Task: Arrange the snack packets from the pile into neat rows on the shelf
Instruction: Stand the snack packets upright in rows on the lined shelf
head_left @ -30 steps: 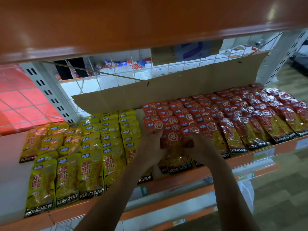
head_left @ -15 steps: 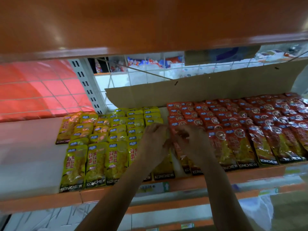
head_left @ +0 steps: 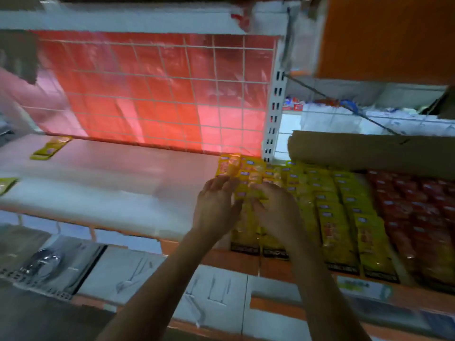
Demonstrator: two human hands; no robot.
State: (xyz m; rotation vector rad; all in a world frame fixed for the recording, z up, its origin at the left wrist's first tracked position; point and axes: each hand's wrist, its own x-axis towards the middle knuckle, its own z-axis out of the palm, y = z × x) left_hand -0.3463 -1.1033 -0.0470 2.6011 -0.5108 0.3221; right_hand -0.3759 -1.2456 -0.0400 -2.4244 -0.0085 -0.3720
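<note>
Yellow snack packets (head_left: 330, 217) lie in overlapping rows on the white shelf (head_left: 123, 183), with red packets (head_left: 418, 212) in rows to their right. My left hand (head_left: 215, 205) hovers with spread fingers at the left edge of the yellow rows, touching the outermost column. My right hand (head_left: 275, 207) rests flat with straight fingers on the yellow packets just beside it. Neither hand grips a packet. The frame is blurred.
Two stray yellow packets (head_left: 51, 147) (head_left: 7, 184) lie far left on the shelf. A red sheet behind wire mesh (head_left: 157, 94) backs the shelf. A cardboard sheet (head_left: 369, 153) leans behind the rows, and an orange shelf (head_left: 386, 35) hangs above right.
My view and both hands have swung left, from the boundary between yellow and red rows to the left edge of the yellow rows. The fingers have opened out flat.
</note>
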